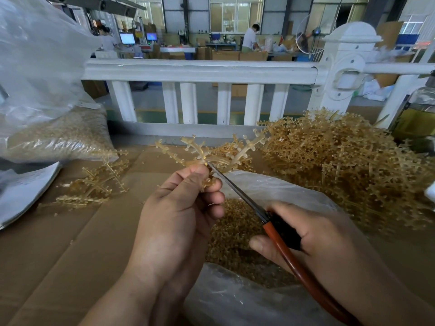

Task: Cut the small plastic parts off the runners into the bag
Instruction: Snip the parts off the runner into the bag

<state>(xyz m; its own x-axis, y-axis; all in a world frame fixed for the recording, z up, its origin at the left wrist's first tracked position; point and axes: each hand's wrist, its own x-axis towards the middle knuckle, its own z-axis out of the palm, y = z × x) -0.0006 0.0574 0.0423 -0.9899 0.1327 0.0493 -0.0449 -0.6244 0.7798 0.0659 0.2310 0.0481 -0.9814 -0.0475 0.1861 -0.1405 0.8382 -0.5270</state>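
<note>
Likely light, springy runner (199, 150), pinched near centre by left hand (179, 220); snips (237, 192) gripped in right hand (329, 236), above bag (270, 187).

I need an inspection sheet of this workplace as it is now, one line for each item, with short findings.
Surface: flat brown cardboard, with small bits scattered on it.
Job's things: runner with parts still attached; cutter, blade tip at the runner; open bag below, holding cut parts; pile of runners at right.
Clutter: loose runners at left; filled bag behind them; bottle at far right.
Grippers: left hand pinches the runner; right hand grips the cutter's orange handles.
Cables: nothing seen.
Surroundings: white railing; workshop hall beyond, with people at benches.
</note>
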